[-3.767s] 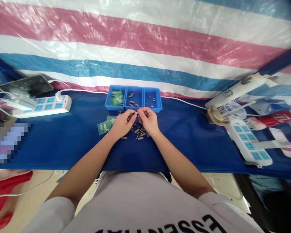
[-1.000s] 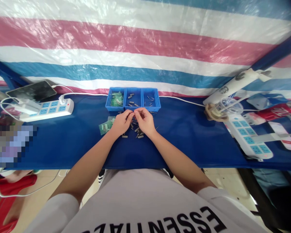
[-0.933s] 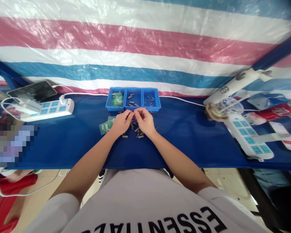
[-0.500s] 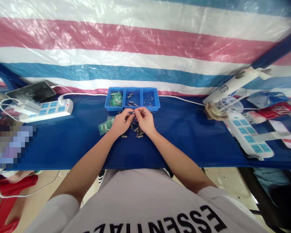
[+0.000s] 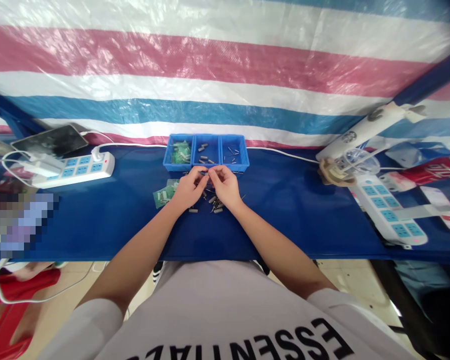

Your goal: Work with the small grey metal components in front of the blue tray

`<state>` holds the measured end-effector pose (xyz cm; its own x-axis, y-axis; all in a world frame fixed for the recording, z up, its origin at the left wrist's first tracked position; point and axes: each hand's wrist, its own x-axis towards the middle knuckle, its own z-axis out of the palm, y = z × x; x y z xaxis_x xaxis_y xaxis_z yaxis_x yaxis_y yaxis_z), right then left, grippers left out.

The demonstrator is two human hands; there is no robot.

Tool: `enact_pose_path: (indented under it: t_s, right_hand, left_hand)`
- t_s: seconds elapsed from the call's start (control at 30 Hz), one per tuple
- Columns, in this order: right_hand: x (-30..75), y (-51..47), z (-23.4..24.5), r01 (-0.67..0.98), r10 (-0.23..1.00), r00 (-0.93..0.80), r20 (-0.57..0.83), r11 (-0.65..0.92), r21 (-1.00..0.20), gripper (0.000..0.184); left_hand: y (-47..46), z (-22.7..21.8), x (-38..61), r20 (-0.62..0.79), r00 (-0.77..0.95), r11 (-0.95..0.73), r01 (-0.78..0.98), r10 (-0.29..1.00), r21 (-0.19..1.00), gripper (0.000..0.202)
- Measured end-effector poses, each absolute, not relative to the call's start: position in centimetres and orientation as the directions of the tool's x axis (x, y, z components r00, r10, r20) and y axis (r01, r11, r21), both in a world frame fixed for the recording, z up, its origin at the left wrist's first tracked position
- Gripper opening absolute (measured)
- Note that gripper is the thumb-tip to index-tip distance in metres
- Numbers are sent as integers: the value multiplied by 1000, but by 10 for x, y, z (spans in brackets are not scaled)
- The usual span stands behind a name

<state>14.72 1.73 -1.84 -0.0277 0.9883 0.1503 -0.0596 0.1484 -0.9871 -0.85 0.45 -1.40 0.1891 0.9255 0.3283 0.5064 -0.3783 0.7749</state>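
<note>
My left hand (image 5: 188,189) and my right hand (image 5: 225,186) meet fingertip to fingertip over the blue table (image 5: 108,215), pinching a small grey metal part (image 5: 206,175) between them. Under the hands lies a loose pile of small grey cylinders and pins (image 5: 214,205). Small green circuit boards (image 5: 164,194) lie just left of my left hand. Right behind the hands stands a blue three-compartment tray (image 5: 206,167): green boards in the left bin, grey cylinders in the middle, thin pins in the right.
A white power strip (image 5: 73,167) and a dark tablet (image 5: 48,141) sit at the left. A second power strip (image 5: 392,215), a white lamp-like device (image 5: 360,132) and packets lie at the right. A striped tarp (image 5: 225,65) hangs behind.
The hands stay together at the same spot; only the fingertips shift slightly on the small part. The view has drifted a little.
</note>
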Motion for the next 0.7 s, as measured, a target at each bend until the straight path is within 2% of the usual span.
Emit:
enact_pose_path:
  t_s: [0.13, 0.4, 0.53, 0.7]
  right_hand:
    - [147, 19, -20, -113, 996, -11, 89, 87, -990, 49]
    - [147, 13, -20, -29, 979, -68, 193, 192, -981, 36]
    - [147, 14, -19, -64, 978, -66, 198, 194, -979, 37]
    - [147, 17, -17, -104, 993, -36, 115, 111, -988, 46]
  left_hand:
    - [4, -16, -8, 337, 215, -399, 506, 917, 765, 29]
    - [6, -12, -11, 337, 176, -371, 613, 925, 698, 39]
    - [5, -12, -10, 342, 154, -368, 560, 927, 743, 37]
    - [3, -12, -7, 316, 190, -369, 498, 929, 785, 31]
